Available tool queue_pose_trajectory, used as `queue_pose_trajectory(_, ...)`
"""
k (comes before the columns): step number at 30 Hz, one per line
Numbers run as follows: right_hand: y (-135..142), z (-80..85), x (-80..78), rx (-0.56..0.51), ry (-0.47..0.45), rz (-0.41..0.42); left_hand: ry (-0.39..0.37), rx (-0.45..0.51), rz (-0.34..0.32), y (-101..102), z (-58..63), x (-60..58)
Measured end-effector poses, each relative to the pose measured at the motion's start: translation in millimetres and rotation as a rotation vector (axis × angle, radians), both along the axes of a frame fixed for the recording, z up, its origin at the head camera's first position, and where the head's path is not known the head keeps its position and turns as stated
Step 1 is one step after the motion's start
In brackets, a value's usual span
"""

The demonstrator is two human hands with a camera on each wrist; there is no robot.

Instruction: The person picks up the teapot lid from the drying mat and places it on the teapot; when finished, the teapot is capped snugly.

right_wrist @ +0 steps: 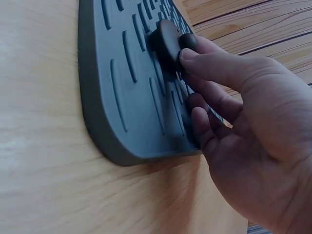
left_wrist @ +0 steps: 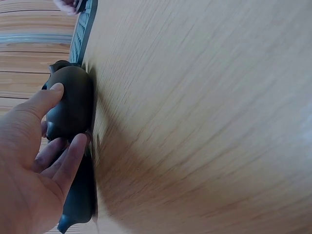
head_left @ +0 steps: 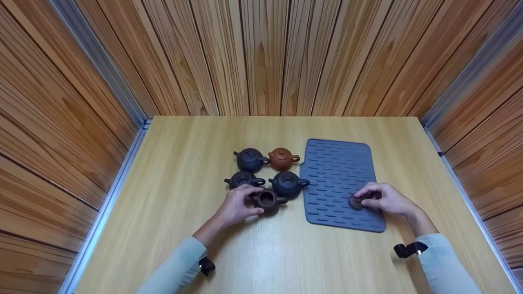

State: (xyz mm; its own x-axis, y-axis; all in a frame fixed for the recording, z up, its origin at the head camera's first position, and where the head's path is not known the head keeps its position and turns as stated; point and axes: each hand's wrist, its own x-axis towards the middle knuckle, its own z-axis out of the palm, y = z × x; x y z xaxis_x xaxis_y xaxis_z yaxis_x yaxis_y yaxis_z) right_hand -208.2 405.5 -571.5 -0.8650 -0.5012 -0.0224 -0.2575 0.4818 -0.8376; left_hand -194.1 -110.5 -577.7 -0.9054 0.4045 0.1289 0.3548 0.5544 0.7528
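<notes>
In the head view a dark brown teapot (head_left: 268, 199) stands without its lid, its round mouth showing. My left hand (head_left: 240, 205) holds it from the left, thumb on the near side and fingers on the far side; the left wrist view shows the thumb against the teapot's body (left_wrist: 72, 105). On the right, my right hand (head_left: 382, 199) pinches the knob of a small dark teapot lid (head_left: 355, 201) over the grey ridged mat (head_left: 337, 179). The right wrist view shows the lid (right_wrist: 166, 46) tilted at the mat; whether it touches is unclear.
Behind the held teapot stand lidded teapots: a dark one (head_left: 243, 179), another dark one (head_left: 288, 183) with its handle reaching the mat's edge, a third dark one (head_left: 250, 159) and a reddish-brown one (head_left: 282, 158). Wood-plank walls (head_left: 261, 57) enclose the wooden table (head_left: 184, 163).
</notes>
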Motion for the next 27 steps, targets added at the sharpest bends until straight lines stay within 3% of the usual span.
queue_pose_trajectory(17, -7.9, -1.6, 0.7, -0.046, 0.017, -0.006, 0.011, -0.017, 0.007, -0.2, 1.8, 0.3)
queue_pose_trajectory(27, -3.7, 2.1, 4.9, -0.060, -0.045, -0.086, 0.001, -0.009, 0.003, 0.7, 2.1, 0.3)
